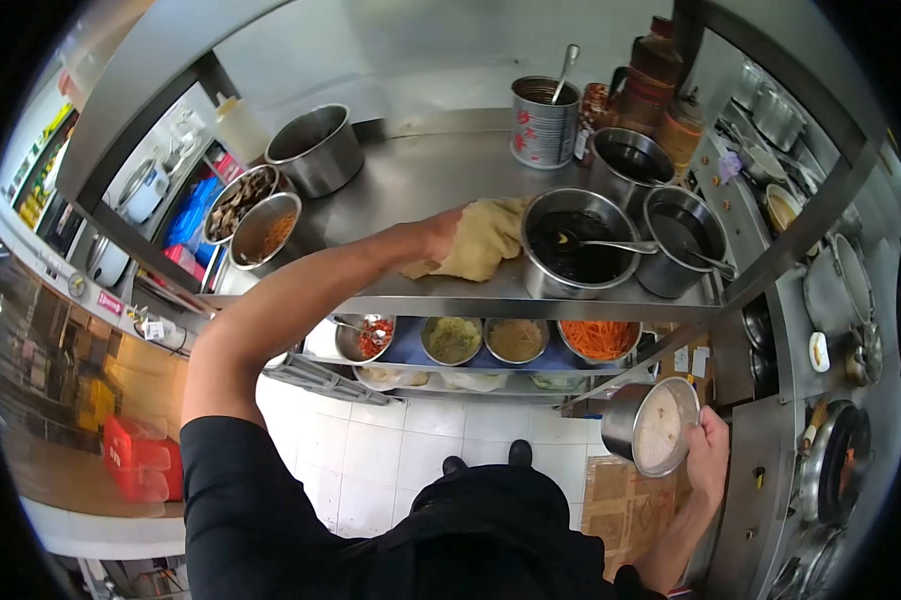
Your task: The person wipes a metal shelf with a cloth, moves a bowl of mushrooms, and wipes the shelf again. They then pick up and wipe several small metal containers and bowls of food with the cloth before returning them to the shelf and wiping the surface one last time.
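On the steel shelf, my left hand [445,236] is closed on a yellow cloth [487,242], its fingers mostly hidden by the fabric. The cloth lies right beside a steel pot [549,284] of dark liquid with a spoon [621,245] resting in it. Low on the right, my right hand [709,448] grips the rim of another steel pot [623,424]. This one is tilted towards me and holds a pale, whitish substance [661,428].
Two more pots of dark liquid [633,158] [683,240], a tin can [545,130] and brown bottles [653,70] crowd the shelf's right side. A deep pot [317,155] and bowls [266,232] stand left. Below are bowls of chopped ingredients [599,340]. A stove area with pans [839,465] lies right.
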The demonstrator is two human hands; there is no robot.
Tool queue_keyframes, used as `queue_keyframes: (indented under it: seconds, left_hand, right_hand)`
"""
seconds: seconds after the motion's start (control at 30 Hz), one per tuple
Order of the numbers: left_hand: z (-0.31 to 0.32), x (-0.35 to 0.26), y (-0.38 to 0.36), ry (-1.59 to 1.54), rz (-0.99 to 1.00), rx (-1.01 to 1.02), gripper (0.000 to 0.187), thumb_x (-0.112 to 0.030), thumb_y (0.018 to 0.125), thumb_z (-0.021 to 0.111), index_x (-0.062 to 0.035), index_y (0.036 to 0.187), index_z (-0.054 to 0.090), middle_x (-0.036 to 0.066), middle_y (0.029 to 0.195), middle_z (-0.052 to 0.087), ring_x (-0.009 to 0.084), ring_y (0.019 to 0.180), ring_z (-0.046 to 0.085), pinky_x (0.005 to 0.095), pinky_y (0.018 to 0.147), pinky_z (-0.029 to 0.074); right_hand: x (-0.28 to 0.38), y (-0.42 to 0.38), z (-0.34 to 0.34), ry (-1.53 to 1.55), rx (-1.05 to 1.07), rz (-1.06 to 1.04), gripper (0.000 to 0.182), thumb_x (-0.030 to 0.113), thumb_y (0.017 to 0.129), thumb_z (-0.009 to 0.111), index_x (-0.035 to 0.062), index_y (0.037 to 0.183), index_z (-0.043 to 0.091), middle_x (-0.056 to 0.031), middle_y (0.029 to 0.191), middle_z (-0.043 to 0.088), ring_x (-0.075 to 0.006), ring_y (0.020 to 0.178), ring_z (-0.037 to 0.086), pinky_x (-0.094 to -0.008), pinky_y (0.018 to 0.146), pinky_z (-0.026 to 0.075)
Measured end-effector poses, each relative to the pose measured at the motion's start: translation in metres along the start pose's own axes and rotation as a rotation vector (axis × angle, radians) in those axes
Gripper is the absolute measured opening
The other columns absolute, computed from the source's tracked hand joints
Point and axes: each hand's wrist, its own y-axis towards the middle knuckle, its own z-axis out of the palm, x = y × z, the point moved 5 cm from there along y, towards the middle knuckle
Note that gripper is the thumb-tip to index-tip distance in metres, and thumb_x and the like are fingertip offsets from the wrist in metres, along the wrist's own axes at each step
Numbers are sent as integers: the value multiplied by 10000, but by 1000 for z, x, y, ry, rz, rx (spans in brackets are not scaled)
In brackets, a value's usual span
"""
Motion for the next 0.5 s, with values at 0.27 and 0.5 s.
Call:
queue_keyframes:
  seconds: [0.27, 0.5]
  left_hand:
    - [-3, -10, -54, -285, -183, 152, 408, -105, 811, 661, -17, 1181, 513, 78, 1138, 565, 143, 985, 543, 285, 873, 465]
    - [20, 7, -41, -612, -347, 169, 322, -117, 819, 642, -13, 1114, 567, 86, 1100, 595, 140, 974, 535, 295, 860, 457]
  right_hand:
    - [-9, -19, 20, 116, -26, 22, 101, 47, 777, 471, 18, 691, 427, 29, 669, 412, -54, 653, 351, -230, 560, 320]
    - [-15, -40, 27, 149, -64, 40, 148, 46, 776, 479, 35, 666, 381, 38, 651, 367, -51, 644, 328, -232, 549, 300]
